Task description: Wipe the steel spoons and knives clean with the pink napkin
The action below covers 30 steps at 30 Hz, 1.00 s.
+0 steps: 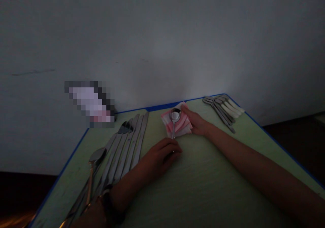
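Note:
My left hand (164,155) is closed around the lower handle of a metal spoon (175,115), whose bowl points away from me. Behind the spoon's bowl lies a folded pink and white checked cloth (183,128). My right hand (196,119) grips that cloth at its right side, with the fingers partly hidden by it. Left of my left hand, several table knives (135,140) lie side by side on the green table (203,187). Larger spoons, one of them a serving spoon (98,155), lie farther left, partly behind my left forearm.
At the far right corner lies a group of small metal spoons (218,109) beside several white-handled pieces of cutlery (233,108). A pixelated object (88,101) stands at the back left edge. A grey wall (162,35) rises directly behind the blue-edged table.

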Tool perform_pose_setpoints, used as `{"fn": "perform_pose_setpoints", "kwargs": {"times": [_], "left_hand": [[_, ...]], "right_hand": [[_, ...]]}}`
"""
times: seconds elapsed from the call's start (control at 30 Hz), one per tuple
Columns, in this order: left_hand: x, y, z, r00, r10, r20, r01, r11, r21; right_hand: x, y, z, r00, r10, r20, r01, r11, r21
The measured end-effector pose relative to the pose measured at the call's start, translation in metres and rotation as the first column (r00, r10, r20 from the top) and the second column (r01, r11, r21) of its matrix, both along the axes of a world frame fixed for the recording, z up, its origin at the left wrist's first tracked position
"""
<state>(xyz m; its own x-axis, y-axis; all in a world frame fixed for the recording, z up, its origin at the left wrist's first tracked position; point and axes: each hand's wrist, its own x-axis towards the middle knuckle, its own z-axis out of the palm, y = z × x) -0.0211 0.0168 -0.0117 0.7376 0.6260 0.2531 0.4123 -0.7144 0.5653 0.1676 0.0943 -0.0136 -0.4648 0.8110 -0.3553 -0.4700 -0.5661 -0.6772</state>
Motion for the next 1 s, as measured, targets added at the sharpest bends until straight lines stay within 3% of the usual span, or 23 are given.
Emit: {"fn": "perform_pose_setpoints", "kwargs": {"times": [0.3, 0.47, 0.73, 1.0], "left_hand": [[0.000, 0.002, -0.004, 0.998, 0.027, 0.056, -0.027, 1.000, 0.006], [0.001, 0.003, -0.005, 0.996, 0.062, 0.067, -0.059, 0.997, -0.041], [0.001, 0.004, -0.004, 0.993, 0.085, 0.076, -0.082, 0.996, -0.047], [-0.001, 0.006, -0.007, 0.996, 0.036, 0.076, -0.033, 0.999, -0.038]], "right_hand": [[-0.001, 0.009, -0.005, 0.977, -0.140, -0.158, 0.159, 0.981, 0.111], [0.002, 0.004, 0.001, 0.987, -0.020, -0.161, 0.041, 0.991, 0.131], [0.004, 0.003, 0.002, 0.981, 0.006, -0.194, 0.038, 0.975, 0.220], [0.004, -0.003, -0.003, 0.989, 0.141, 0.034, -0.144, 0.927, 0.346]]}}
